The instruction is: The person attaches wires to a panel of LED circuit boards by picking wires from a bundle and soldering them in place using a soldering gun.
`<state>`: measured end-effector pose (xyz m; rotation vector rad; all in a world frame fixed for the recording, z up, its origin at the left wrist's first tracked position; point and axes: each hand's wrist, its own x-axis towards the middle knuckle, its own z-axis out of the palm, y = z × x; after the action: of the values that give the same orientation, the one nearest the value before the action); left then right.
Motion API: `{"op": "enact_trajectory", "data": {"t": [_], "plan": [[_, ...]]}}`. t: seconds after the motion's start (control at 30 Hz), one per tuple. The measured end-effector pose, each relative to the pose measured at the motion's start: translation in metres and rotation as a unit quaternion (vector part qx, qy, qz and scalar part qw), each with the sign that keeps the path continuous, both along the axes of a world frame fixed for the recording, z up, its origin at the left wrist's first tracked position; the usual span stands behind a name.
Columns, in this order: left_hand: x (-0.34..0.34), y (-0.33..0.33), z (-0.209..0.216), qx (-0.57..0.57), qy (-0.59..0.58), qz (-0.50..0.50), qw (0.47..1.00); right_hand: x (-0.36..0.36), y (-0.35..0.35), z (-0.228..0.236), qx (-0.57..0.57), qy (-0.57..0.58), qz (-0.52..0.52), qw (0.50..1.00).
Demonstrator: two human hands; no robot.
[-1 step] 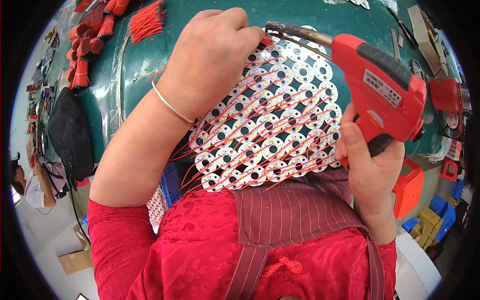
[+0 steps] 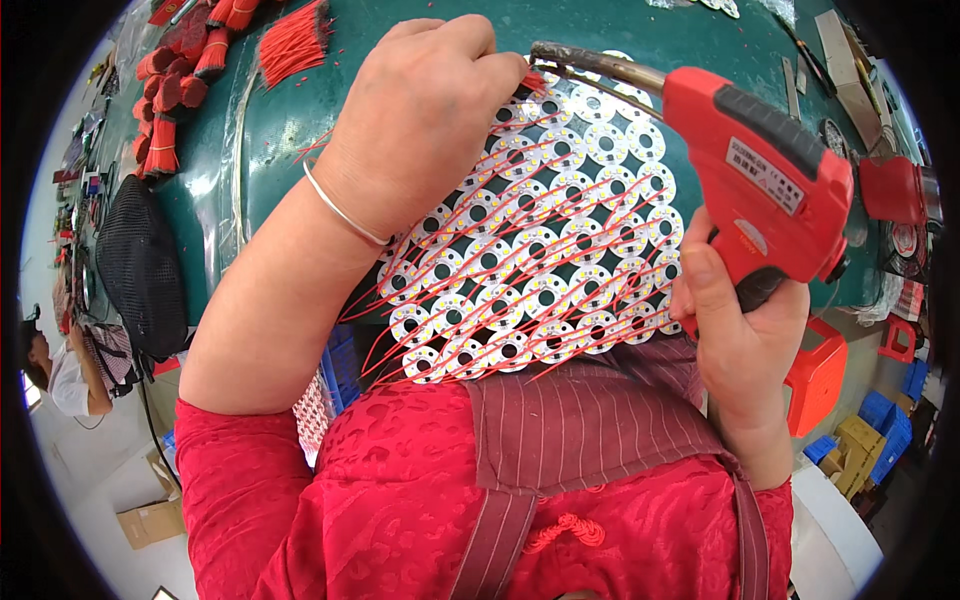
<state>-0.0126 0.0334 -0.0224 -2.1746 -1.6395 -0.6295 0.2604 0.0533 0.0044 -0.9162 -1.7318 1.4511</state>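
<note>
A sheet of white ring-shaped LED boards [image 2: 548, 298] lies in rows before me, each ring dotted with small yellow chips. Thin red wires [image 2: 470, 330] run slantwise across the rings, their loose ends sticking out at the left. My right hand [image 2: 740, 330] is wrapped round the grip of a red soldering gun [image 2: 755, 170], whose metal tip points left over the far rows. My left hand [image 2: 430, 105] is closed beside that tip, and a small bunch of red wires [image 2: 537, 82] shows at its fingertips. The palm side of this hand is hidden.
On the green table [image 2: 280, 150], bundles of red wire [image 2: 185, 75] lie at the far left, with a loose pile [image 2: 295, 42] nearby. A black mesh bag [image 2: 143, 265] is at the left edge. A red stool [image 2: 818, 375] stands at right. Another person [image 2: 70, 370] is at far left.
</note>
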Motion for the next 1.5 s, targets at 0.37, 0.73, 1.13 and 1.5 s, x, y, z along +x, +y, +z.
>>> {"op": "enact_trajectory", "data": {"t": [0.37, 0.73, 1.13, 1.5], "plan": [[0.008, 0.0, 0.008, 0.012, 0.007, -0.008, 1.0, -0.006, 0.001, 0.009, 0.025, -0.002, -0.03, 0.999], [0.01, 0.004, 0.013, 0.047, 0.04, -0.012, 0.998, 0.002, 0.003, 0.005, -0.019, 0.055, -0.017, 0.998], [0.016, 0.003, 0.015, 0.056, 0.043, -0.041, 0.997, 0.008, 0.0, 0.005, -0.016, 0.054, -0.017, 0.998], [0.016, 0.004, 0.014, 0.044, 0.055, -0.034, 0.997, 0.011, -0.001, 0.005, 0.019, -0.016, -0.001, 1.0]]}}
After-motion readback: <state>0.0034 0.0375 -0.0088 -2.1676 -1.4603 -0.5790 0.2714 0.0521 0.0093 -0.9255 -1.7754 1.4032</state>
